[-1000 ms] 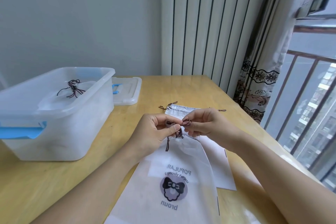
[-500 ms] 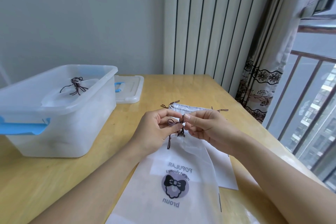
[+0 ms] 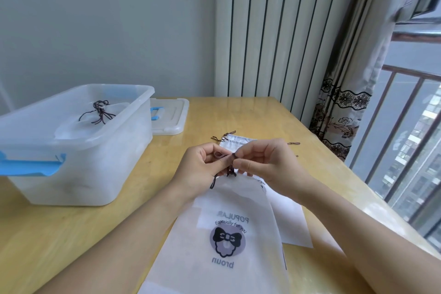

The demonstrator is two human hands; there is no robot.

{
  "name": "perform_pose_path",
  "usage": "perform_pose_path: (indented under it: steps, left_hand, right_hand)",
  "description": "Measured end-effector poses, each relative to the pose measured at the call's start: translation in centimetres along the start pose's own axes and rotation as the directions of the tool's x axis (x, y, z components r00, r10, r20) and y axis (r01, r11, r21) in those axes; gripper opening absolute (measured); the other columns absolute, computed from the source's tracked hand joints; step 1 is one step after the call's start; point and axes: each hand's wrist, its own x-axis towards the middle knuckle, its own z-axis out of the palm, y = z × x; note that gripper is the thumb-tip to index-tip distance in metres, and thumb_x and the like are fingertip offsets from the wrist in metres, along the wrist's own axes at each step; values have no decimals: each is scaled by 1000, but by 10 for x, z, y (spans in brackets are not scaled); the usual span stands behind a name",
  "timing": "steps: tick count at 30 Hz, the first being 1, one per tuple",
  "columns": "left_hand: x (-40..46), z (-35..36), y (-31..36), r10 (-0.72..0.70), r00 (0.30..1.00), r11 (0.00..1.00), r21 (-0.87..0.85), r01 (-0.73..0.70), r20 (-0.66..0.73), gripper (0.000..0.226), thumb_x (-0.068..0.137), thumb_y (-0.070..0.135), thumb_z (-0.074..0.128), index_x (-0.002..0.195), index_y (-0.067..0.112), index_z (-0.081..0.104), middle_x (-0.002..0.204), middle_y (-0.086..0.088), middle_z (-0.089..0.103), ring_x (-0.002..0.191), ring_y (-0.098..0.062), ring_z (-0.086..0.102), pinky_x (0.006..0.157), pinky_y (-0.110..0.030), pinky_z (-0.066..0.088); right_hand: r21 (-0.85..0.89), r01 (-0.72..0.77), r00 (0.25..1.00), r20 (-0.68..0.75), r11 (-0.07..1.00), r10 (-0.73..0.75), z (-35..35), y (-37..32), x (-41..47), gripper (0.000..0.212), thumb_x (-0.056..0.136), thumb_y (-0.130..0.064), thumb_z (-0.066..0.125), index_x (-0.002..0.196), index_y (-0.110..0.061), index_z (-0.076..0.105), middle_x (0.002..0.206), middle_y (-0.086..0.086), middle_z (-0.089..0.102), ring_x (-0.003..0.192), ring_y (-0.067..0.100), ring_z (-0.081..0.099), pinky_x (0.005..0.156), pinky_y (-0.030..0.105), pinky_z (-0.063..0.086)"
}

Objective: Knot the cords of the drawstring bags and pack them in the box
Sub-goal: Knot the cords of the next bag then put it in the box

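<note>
Box [image 3: 78,150] left of bags [image 3: 229,234]; lid [image 3: 170,114] behind.

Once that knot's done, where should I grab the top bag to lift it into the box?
Probably at the gathered neck of the top bag, just below the cord both hands pinch, coming from above. The flat body would likely flop; the box sits open to the left.
</note>
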Motion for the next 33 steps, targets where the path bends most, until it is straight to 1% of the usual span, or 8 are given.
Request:
perform_pose_path:
  steps: [4, 8, 12, 20, 22, 26, 28, 33]
  left_hand:
    - [-1, -2, -1, -83, 996, 993, -83, 85, 30, 12, 91, 8, 69, 99, 0, 70, 82, -11, 73, 72, -17, 69, 70, -20, 55]
    - [-1, -4, 0, -108, 994, 986, -126, 109, 11, 15, 93, 7, 66, 103, -4, 70, 87, -16, 74, 73, -16, 70, 70, -20, 56]
    - [-1, -2, 0, -95, 995, 990, -105, 96, 9, 16, 94, 5, 65, 105, -6, 69, 89, -18, 73, 74, -17, 70, 73, -22, 58]
    - [-4, 0, 4, -27, 999, 997, -67, 30, 40, 9, 91, 2, 67, 99, -2, 71, 93, -21, 75, 79, -20, 71, 81, -25, 59]
    - [-4, -1, 4, 5, 999, 1000, -21, -4, 39, 8, 90, 1, 68, 97, -3, 72, 86, -17, 75, 76, -19, 71, 78, -27, 59]
    - [-6, -1, 6, 79, 997, 994, 82, -77, -20, 7, 86, 2, 74, 92, 1, 76, 80, -13, 77, 72, -22, 73, 74, -28, 60]
    - [-5, 0, 7, 126, 991, 979, 164, -119, -34, 6, 84, 5, 77, 89, 7, 78, 77, -10, 77, 70, -26, 73, 72, -30, 59]
    - [-7, 8, 11, 171, 985, 964, 206, -171, 16, 5, 84, 0, 76, 89, 1, 77, 66, -2, 71, 44, 4, 53, 51, -6, 39]
  right_hand:
    - [-150, 47, 999, -12, 988, -50, 5, 5, -2, 7, 89, -3, 75, 94, -6, 79, 87, 6, 79, 84, 21, 76, 82, 40, 60]
    - [-246, 27, 1000, 8, 969, -26, 3, 5, -2, 21, 92, -34, 69, 90, -17, 80, 78, 18, 71, 69, 24, 57, 71, 61, 52]
    - [-119, -39, 998, -55, 992, 33, 5, 5, -3, 6, 87, -9, 79, 90, -13, 82, 83, 7, 79, 76, 23, 71, 78, 61, 58]
    - [44, -148, 980, -125, 988, 153, 4, 8, 1, 22, 76, -6, 86, 95, -5, 73, 85, 7, 76, 78, 27, 72, 76, 42, 57]
    - [-66, -119, 990, -78, 991, 113, 4, 6, 0, 12, 83, -8, 82, 93, -5, 77, 87, 7, 79, 82, 30, 75, 77, 49, 60]
    - [-247, -60, 994, -105, 967, 35, 5, 4, -1, 10, 87, -12, 79, 80, -6, 76, 70, 6, 75, 48, 12, 59, 42, 25, 44]
    - [-339, -20, 993, -114, 940, -20, 5, 3, 0, 11, 86, -11, 79, 77, -8, 74, 66, 0, 72, 49, 11, 58, 46, 24, 46]
    - [-612, 77, 976, -116, 787, -185, 5, 8, 2, 17, 83, -22, 75, 76, -14, 62, 68, -7, 65, 63, 8, 59, 56, 20, 43]
